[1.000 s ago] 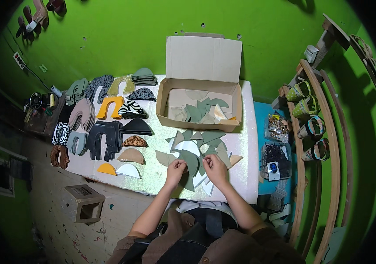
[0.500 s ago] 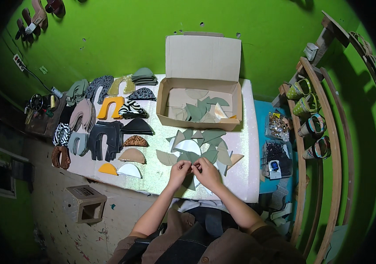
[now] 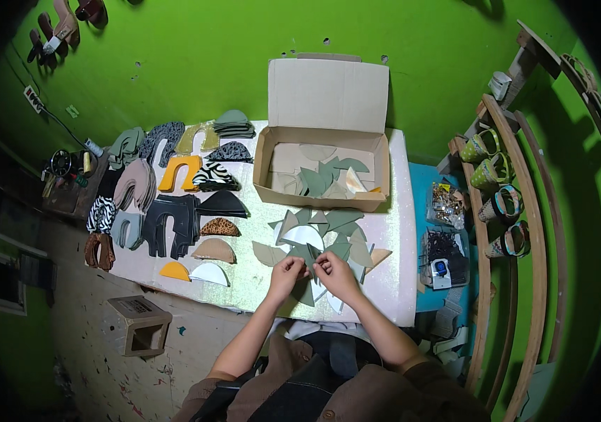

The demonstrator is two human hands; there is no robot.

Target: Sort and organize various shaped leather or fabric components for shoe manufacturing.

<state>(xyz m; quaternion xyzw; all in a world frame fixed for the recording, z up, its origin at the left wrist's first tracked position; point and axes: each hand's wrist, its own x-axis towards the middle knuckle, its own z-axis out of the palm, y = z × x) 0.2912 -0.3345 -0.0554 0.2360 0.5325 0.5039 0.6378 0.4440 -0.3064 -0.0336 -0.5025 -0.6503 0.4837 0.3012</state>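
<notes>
My left hand (image 3: pixel 288 276) and my right hand (image 3: pixel 336 276) meet over the near part of the table, fingers pinched. Between them they hold a green half-round cut piece (image 3: pixel 313 256), seen nearly edge-on and partly covered by the fingers. Just beyond lies a loose pile of green cut pieces (image 3: pixel 348 228), overlapping at various angles. A white half-round piece (image 3: pixel 305 237) sits within the pile, and a tan piece (image 3: pixel 380 259) pokes out at its right. Another green piece (image 3: pixel 305 295) lies beneath my wrists.
An open cardboard box (image 3: pixel 321 195) behind the pile holds more cut pieces. Stacks of black U-shaped pieces (image 3: pixel 172 225) and patterned half-rounds (image 3: pixel 220 227) cover the table's left. At right stand plastic containers (image 3: pixel 445 257) and a wooden rack (image 3: pixel 526 281) with sandals (image 3: pixel 501 202).
My hands have drawn slightly apart, the right one shifting a little to the right. The green piece now shows edge-on between the fingers.
</notes>
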